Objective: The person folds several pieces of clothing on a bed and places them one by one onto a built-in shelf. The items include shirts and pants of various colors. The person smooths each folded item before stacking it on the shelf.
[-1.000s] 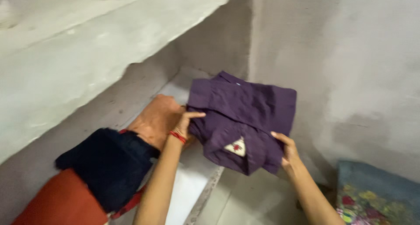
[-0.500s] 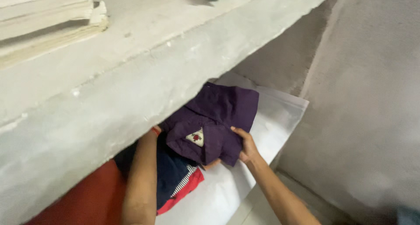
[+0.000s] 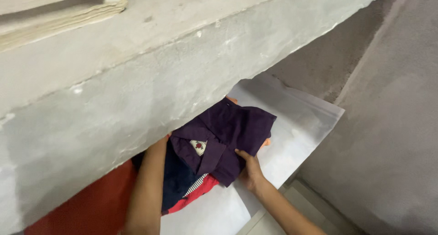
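- Thick concrete shelf slab (image 3: 150,79) filled most of the view; everything else sat under or beside it. A pale stack of folded cloth or paper (image 3: 59,11) lay on top of the slab, far left.
- White liner sheet (image 3: 296,125) covered the lower shelf beneath the slab, bare out to its right edge; plenty of open room there, with the grey wall (image 3: 392,125) close beyond.
- Red garment (image 3: 91,203) lay under the slab at left, dark navy garment (image 3: 178,180) beside it.
- Folded purple shirt (image 3: 228,134) sat under the slab's front lip, on top of the navy piece and something orange. Looked mostly placed; judged only final settling and letting go left.
- Right hand (image 3: 250,171) pinched the shirt's near corner, thumb on top.
- Left hand hidden behind the slab, only the forearm (image 3: 146,189) showed; grip cannot be told.
- Headroom under the slab looked tight.
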